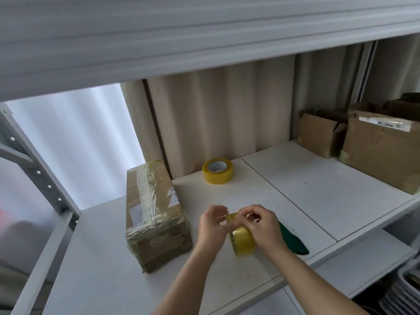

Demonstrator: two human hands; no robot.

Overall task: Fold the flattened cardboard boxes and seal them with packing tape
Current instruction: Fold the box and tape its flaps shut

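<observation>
A roll of yellow packing tape is held above the white shelf between both hands. My right hand grips the roll from the right, fingers curled over its top. My left hand pinches at the tape's edge on the roll's upper left. A long cardboard box, wrapped in shiny tape, lies on the shelf just left of my hands. A second yellow tape roll lies flat farther back.
A dark green flat tool lies on the white shelf right of my hands. Two brown cardboard boxes stand at the back right. An upper shelf hangs overhead; a metal upright is at left.
</observation>
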